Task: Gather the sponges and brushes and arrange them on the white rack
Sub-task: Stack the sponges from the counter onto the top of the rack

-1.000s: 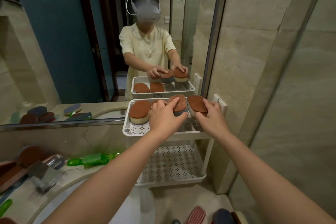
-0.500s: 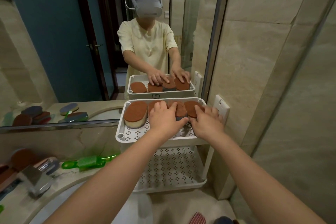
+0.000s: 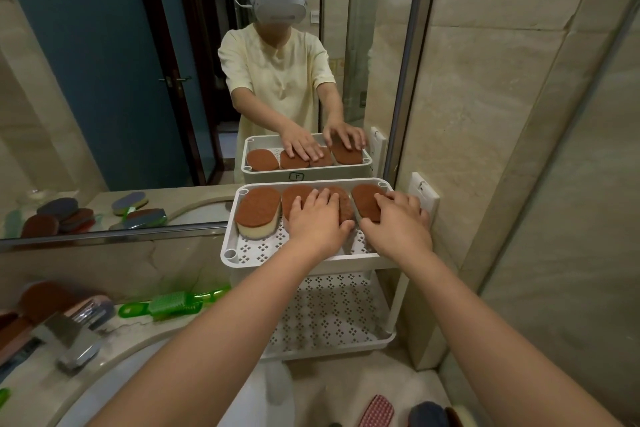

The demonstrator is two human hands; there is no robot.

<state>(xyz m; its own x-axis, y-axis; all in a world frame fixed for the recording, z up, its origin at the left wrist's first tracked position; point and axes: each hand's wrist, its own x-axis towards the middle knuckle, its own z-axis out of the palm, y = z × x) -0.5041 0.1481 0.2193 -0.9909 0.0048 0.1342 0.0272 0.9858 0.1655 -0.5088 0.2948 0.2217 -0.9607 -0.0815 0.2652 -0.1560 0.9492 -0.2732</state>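
Note:
The white rack (image 3: 242, 262) stands against the mirror, and a row of several brown-topped sponges lies in its top tray. The leftmost sponge (image 3: 258, 210), with a yellow base, is untouched. My left hand (image 3: 317, 220) lies flat on the two middle sponges (image 3: 298, 196), fingers apart. My right hand (image 3: 398, 222) rests palm down on the rightmost sponge (image 3: 363, 199), fingers spread over it. A green brush (image 3: 173, 303) lies on the counter left of the rack. More sponges (image 3: 41, 302) sit at the far left.
The rack's lower tray (image 3: 329, 315) holds nothing. A chrome faucet (image 3: 72, 340) and the basin edge are at lower left. A red checked sponge (image 3: 377, 411) and a dark one (image 3: 427, 414) lie at the bottom edge. A wall socket (image 3: 424, 194) is right of the rack.
Both hands lowered the sponges they held into the top tray and flattened out on them. The view has moved closer to the rack.

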